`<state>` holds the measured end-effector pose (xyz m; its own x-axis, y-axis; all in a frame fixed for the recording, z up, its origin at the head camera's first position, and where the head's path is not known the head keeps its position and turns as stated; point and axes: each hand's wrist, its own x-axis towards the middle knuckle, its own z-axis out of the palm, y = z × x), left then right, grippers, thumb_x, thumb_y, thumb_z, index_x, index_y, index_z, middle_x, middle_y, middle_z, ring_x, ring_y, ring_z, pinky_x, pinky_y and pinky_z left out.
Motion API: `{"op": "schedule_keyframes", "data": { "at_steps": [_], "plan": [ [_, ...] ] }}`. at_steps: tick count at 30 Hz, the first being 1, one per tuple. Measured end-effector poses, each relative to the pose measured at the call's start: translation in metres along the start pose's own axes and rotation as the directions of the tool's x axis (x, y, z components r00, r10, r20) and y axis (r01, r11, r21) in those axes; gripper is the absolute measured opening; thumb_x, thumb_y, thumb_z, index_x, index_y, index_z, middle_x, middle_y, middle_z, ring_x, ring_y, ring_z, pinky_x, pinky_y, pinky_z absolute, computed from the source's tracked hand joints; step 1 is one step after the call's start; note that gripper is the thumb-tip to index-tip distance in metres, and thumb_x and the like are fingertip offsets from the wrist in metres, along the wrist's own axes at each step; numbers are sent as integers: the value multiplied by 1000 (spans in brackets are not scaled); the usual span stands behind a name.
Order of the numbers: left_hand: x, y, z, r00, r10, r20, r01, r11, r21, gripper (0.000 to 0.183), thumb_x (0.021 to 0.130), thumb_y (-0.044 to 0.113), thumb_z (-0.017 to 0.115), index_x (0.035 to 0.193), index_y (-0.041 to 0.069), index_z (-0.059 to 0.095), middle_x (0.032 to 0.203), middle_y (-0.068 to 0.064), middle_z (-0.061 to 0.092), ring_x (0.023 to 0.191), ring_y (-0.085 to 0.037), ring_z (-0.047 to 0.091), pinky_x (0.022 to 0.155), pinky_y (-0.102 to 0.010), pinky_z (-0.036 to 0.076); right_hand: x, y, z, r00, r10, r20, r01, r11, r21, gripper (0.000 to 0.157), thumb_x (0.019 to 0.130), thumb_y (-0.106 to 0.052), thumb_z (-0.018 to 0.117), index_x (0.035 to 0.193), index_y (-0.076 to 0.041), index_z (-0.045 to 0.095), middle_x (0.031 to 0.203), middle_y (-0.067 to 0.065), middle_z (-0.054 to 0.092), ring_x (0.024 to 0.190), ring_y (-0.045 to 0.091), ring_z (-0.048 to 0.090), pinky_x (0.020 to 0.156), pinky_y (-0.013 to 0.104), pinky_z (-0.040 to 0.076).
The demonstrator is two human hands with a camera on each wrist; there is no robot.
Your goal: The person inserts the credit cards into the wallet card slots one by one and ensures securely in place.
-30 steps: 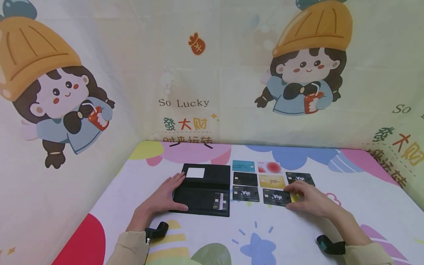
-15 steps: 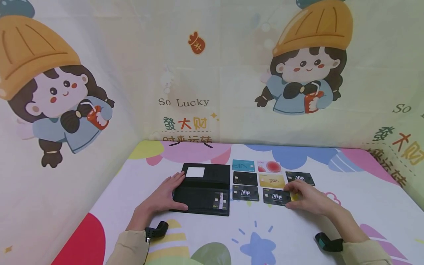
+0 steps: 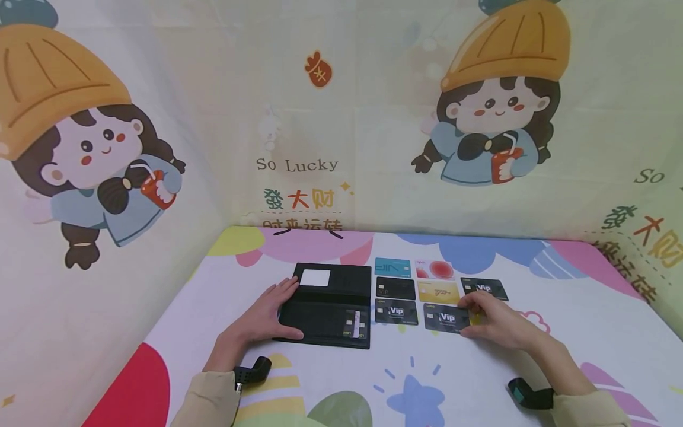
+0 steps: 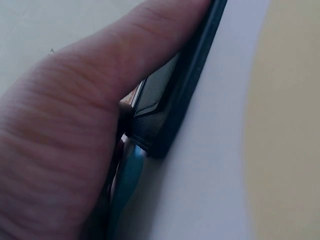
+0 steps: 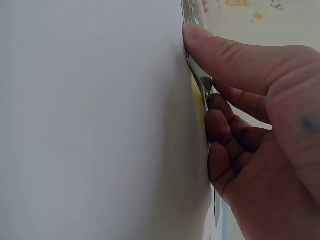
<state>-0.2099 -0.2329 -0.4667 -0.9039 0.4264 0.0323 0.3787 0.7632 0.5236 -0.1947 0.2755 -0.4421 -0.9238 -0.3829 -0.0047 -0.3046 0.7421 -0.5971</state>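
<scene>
A black card wallet (image 3: 325, 323) lies unfolded on the table, with a white patch in its far half and cards tucked into its near half. My left hand (image 3: 260, 314) rests along the wallet's left side, thumb and fingers spread. In the left wrist view the straight thumb (image 4: 135, 45) presses the wallet's edge (image 4: 185, 95). My right hand (image 3: 498, 320) pinches the right end of a black Vip card (image 3: 446, 318), thumb at its near corner and index finger at its far corner. The other right fingers (image 5: 218, 125) are curled against the tabletop.
Beside the wallet lie a teal card (image 3: 392, 267), a red-and-white card (image 3: 434, 270), a black VIP card (image 3: 395, 289), a gold card (image 3: 439, 292) and another black Vip card (image 3: 395, 312). A further Vip card (image 3: 484, 287) lies beyond my right hand. Patterned cloth (image 3: 373, 136) hangs behind.
</scene>
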Motion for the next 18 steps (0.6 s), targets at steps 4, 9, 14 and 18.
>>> {"op": "schedule_keyframes", "data": {
  "at_steps": [4,9,14,18],
  "plan": [
    [0,1,0,1000,-1,0,1,1000,3,120,68,67,81,157,4,33,165,-9,25,152,-32,16,122,-53,10,0,-1,1,1000,7,3,-7,1000,9,60,78,-24,89,124,1,59,118,11,59,101,26,54,90,40,55],
    [0,1,0,1000,-4,3,4,1000,3,119,68,66,82,157,4,33,165,-9,25,152,-32,16,122,-54,10,-1,-1,1,1000,2,1,-2,1000,19,56,79,-23,88,123,-1,61,117,10,59,100,26,54,92,45,54],
    [0,1,0,1000,-15,6,15,1000,2,120,67,66,82,158,5,32,165,-8,24,153,-31,15,122,-54,9,0,0,1,1000,-9,3,8,999,50,56,78,-23,88,123,-3,61,114,7,59,99,25,54,90,36,55],
    [0,1,1,1000,-22,6,22,1000,2,120,67,66,82,158,6,32,166,-8,24,153,-31,15,122,-54,9,0,1,1,1000,-5,3,5,998,67,56,78,-22,89,123,-4,61,110,4,59,97,23,54,84,25,54]
  ]
}}
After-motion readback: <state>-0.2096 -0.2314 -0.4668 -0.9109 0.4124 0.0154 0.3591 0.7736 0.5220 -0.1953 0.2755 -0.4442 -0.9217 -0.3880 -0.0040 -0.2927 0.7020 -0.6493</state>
